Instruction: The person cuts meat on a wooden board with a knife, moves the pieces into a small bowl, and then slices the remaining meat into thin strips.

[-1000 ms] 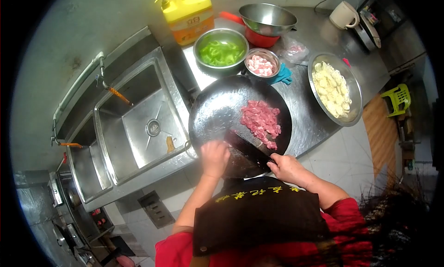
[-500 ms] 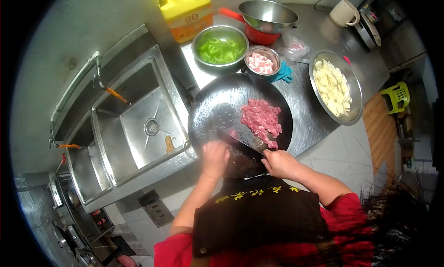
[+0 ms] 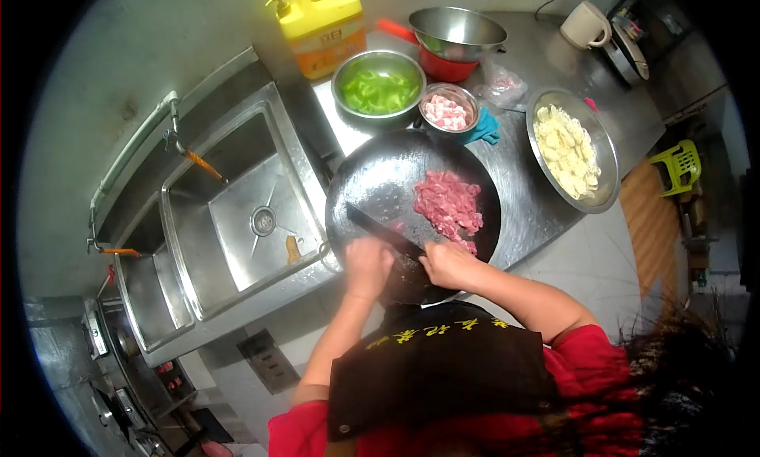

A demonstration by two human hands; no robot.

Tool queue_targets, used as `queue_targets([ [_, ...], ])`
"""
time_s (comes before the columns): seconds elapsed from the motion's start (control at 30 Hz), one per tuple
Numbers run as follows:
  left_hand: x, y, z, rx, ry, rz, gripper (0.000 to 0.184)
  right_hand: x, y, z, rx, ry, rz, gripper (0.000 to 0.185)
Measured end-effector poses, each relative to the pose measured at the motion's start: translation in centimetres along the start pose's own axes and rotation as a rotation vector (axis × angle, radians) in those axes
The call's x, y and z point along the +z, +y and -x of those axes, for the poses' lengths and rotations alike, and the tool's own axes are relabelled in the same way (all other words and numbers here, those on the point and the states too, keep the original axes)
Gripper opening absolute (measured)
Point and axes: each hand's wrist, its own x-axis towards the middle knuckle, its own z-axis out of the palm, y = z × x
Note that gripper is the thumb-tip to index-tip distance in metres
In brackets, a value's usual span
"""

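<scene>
A round dark chopping board [image 3: 368, 168] carries a heap of sliced raw red meat [image 3: 449, 206] on its right half. My right hand [image 3: 447, 265] grips a knife [image 3: 385, 228] by its handle; the dark blade points left and away across the board. Close to the near side of the blade, my left hand [image 3: 368, 265] rests low on the board with its fingers curled down. What those fingers hold, if anything, is hidden. A small scrap of meat [image 3: 398, 226] lies just beyond the blade.
Behind the board stand a bowl of green vegetable pieces [image 3: 378, 93], a small bowl of pale pink meat [image 3: 447, 112] and a blue cloth [image 3: 484, 128]. A bowl of pale slices [image 3: 566, 152] is at right, a steel sink [image 3: 253, 211] at left.
My right hand and the knife have shifted left and slightly away from me, so the blade reaches farther across the board. My left hand stays nearly in place.
</scene>
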Motion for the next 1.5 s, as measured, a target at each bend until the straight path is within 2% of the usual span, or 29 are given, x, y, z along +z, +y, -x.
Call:
queue_targets([
  [0.1, 0.1, -0.1, -0.1, -0.015, 0.075, 0.013, 0.013, -1.1, 0.9, 2.8, 0.131, -0.093, 0.050, 0.030],
  [0.2, 0.1, -1.6, 0.1, -0.091, 0.096, 0.063, 0.011, -1.4, 2.7, 5.1, 0.156, -0.052, 0.084, 0.032],
  [0.27, 0.2, -2.3, 0.4, -0.255, 0.089, 0.224, 0.004, -1.8, 3.0, 5.9, 0.188, -0.039, 0.078, 0.033],
  [0.37, -1.1, -2.2, -0.2, -0.545, 0.048, 0.502, 0.007, -1.7, 3.3, 6.2, 0.186, -0.020, 0.055, 0.033],
  [0.47, -0.3, -2.1, 0.0, -0.291, -0.025, 0.418, 0.009, -0.9, 3.3, 6.2, 0.198, -0.003, 0.050, 0.033],
  [0.53, -1.0, 1.0, -1.2, -0.022, -0.088, 0.176, 0.017, -1.0, 2.9, 6.0, 0.213, -0.006, 0.045, 0.033],
  [0.6, 0.1, 2.2, -1.1, 0.073, -0.113, 0.009, 0.016, -0.8, 3.0, 5.8, 0.185, 0.011, 0.043, 0.032],
  [0.63, 1.1, 2.2, -0.9, 0.070, -0.093, 0.060, 0.013, -0.8, 3.1, 5.8, 0.174, 0.022, 0.042, 0.031],
  [0.73, 1.8, 2.8, -0.6, -0.076, -0.269, 0.006, 0.012, -0.9, 2.5, 4.5, 0.134, 0.044, 0.036, 0.030],
  [0.77, 1.8, 2.9, -0.6, -0.060, -0.312, 0.002, 0.011, -0.2, 2.5, 3.6, 0.095, 0.106, 0.022, 0.029],
  [0.83, 1.4, 2.9, -0.8, -0.018, -0.402, -0.009, 0.011, -0.7, 0.5, 1.2, 0.149, 0.050, 0.026, 0.028],
  [0.93, 0.5, 2.8, -0.1, -0.026, -0.467, 0.170, 0.011, -1.1, -1.0, -0.5, 0.144, 0.062, 0.028, 0.027],
  [1.0, -1.3, 2.0, -0.1, -0.117, -0.207, 0.168, 0.004, -0.8, -0.4, -0.4, 0.114, 0.112, 0.019, 0.027],
  [1.07, -5.0, -0.6, -1.4, -0.095, 0.134, 0.191, 0.012, -1.1, 0.1, 0.6, 0.152, 0.159, -0.035, 0.027],
  [1.1, -8.3, -0.7, -2.3, -0.200, 0.204, 0.133, 0.013, -1.2, 0.3, 1.3, 0.165, 0.170, -0.063, 0.027],
  [1.13, -10.5, -2.5, -2.5, -0.225, 0.306, 0.098, 0.017, -1.2, 0.6, 2.1, 0.149, 0.227, -0.080, 0.027],
  [1.17, -11.9, -7.1, -2.7, -0.301, 0.394, 0.016, 0.019, -1.6, 0.7, 2.9, 0.151, 0.264, -0.089, 0.027],
  [1.23, -10.6, -13.3, 0.8, -0.363, 0.339, -0.387, 0.018, -2.9, 0.7, 4.5, 0.175, 0.328, -0.115, 0.027],
  [1.3, -10.5, -14.0, -0.5, -0.325, 0.319, -0.520, 0.017, -3.7, 1.1, 5.2, 0.211, 0.342, -0.118, 0.031],
  [1.37, -10.2, -13.1, -0.2, -0.248, 0.305, -0.391, 0.014, -4.1, 1.3, 6.1, 0.238, 0.383, -0.126, 0.025],
  [1.47, -5.9, -5.1, -2.6, -0.285, 0.119, 0.035, 0.012, -3.6, 2.4, 6.7, 0.236, 0.403, -0.100, 0.025],
  [1.5, -3.7, -4.1, -2.7, -0.135, 0.056, 0.189, 0.013, -3.3, 2.9, 6.8, 0.231, 0.400, -0.085, 0.025],
])
